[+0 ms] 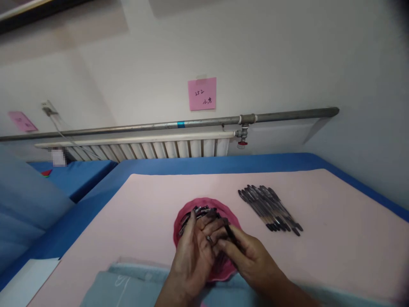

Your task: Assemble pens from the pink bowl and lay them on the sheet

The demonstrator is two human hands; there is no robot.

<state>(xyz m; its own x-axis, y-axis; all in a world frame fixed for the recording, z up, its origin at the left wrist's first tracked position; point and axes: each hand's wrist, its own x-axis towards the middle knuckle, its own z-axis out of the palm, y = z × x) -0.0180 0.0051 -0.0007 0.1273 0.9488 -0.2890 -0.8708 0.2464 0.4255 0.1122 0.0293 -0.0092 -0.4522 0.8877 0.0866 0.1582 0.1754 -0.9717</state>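
A pink scalloped bowl stands on the pink table sheet, with several dark pen parts inside it. Over the bowl, my left hand is turned palm up, thumb apart from the loosely bent fingers, a ring on one of them; its palm looks bare. My right hand pinches a dark pen between thumb and fingers, right against my left fingertips. Part of that pen is hidden by the fingers. To the right, a row of black-capped pens lies side by side at a slant.
The pink sheet covers a blue table. A light blue cloth lies along the near edge, white paper at lower left. Behind are a radiator, a pipe with a valve, and a pink note on the wall.
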